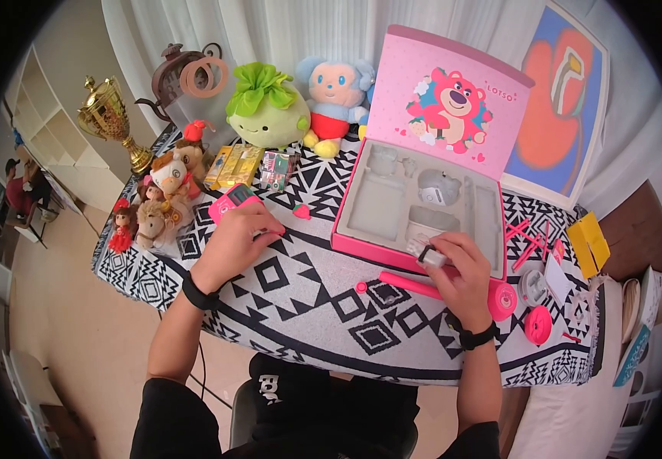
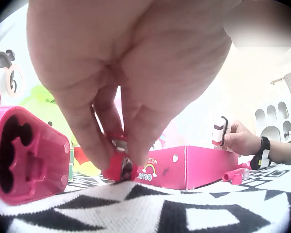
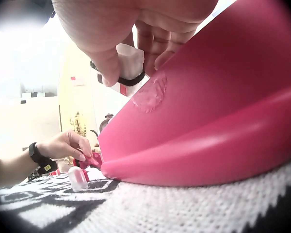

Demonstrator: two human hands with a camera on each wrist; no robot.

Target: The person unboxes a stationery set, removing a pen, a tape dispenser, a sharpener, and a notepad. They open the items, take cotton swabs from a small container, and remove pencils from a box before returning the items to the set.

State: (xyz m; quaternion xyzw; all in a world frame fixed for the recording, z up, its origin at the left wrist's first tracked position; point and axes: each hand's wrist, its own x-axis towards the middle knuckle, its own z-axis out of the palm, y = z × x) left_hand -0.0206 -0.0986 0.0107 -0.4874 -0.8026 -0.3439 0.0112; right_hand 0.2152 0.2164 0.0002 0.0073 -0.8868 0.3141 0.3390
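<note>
In the head view my left hand is low over the patterned cloth, its fingertips pinching a small red piece with a shiny metal part. A pink hollow-backed device lies just beyond that hand. My right hand holds a small whitish translucent block with a black band round one end, above the front edge of the pink gift box. The box stands open, with a grey moulded insert and a bear printed on its raised lid. Its pink side wall fills much of the right wrist view.
A pink tube and a pink round case lie along the box's front. Several small pink items and a yellow carton are to the right. Plush toys, dolls and a gold trophy line the back and left.
</note>
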